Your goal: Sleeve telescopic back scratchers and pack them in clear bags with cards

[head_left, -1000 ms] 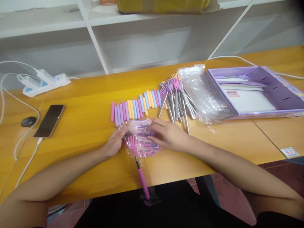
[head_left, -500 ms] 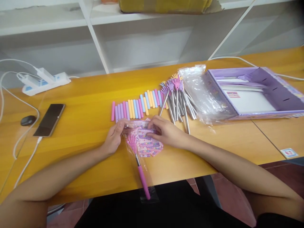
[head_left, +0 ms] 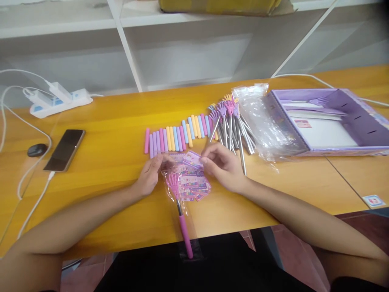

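Note:
My left hand (head_left: 151, 172) is closed, its thumb and fingers pinching the top of a clear plastic bag (head_left: 169, 166). Inside that bag lies a pink hand-shaped back scratcher (head_left: 184, 231), its handle toward me and over the table edge. My right hand (head_left: 223, 165) pinches a small printed card (head_left: 192, 159) by its right end, just above a loose pile of similar pink and purple cards (head_left: 194, 185). Beyond my hands runs a row of pastel handle tubes (head_left: 172, 138). To their right, metal rods with hand-shaped heads (head_left: 230, 121) lie heaped.
Clear plastic bags (head_left: 255, 121) lie between the rods and an open purple box (head_left: 322, 127) holding a scratcher and cards. At left are a phone (head_left: 65, 150), a black mouse (head_left: 37, 150), a power strip (head_left: 60, 102) and white cables. A shelf (head_left: 188, 52) stands behind.
My right hand has lifted a card off the pile and turned upward, moving slightly right. The left hand still holds the bag's top. The whole view has shifted a little.

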`<state>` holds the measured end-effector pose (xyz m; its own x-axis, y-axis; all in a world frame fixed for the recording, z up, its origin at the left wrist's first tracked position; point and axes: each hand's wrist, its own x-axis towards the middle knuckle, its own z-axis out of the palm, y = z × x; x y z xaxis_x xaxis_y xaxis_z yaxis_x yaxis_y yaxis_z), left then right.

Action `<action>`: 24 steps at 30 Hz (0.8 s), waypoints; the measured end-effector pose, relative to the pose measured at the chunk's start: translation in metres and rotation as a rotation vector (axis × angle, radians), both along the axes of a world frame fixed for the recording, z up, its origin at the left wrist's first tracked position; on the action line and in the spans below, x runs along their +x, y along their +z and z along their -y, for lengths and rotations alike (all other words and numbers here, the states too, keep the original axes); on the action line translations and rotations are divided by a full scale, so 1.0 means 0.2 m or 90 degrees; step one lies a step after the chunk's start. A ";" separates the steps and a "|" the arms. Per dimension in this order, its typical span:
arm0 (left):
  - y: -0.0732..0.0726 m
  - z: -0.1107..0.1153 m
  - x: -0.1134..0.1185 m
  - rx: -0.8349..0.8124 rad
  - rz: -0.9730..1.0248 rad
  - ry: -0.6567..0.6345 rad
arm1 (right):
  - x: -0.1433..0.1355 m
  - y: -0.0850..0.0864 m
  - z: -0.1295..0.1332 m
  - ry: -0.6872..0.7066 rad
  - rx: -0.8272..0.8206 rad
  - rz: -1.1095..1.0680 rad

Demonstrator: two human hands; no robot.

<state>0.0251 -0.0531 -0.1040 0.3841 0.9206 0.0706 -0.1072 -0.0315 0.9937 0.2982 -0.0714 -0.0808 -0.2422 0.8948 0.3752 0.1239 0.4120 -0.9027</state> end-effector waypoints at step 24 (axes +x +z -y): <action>0.05 -0.02 0.06 0.178 -0.244 -0.126 | -0.03 -0.02 -0.06 -0.081 0.207 0.037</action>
<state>0.0377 -0.0485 -0.0947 0.5957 0.7936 0.1239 0.2330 -0.3183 0.9189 0.2919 -0.0600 -0.0848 -0.1654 0.7555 0.6340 0.2405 0.6543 -0.7170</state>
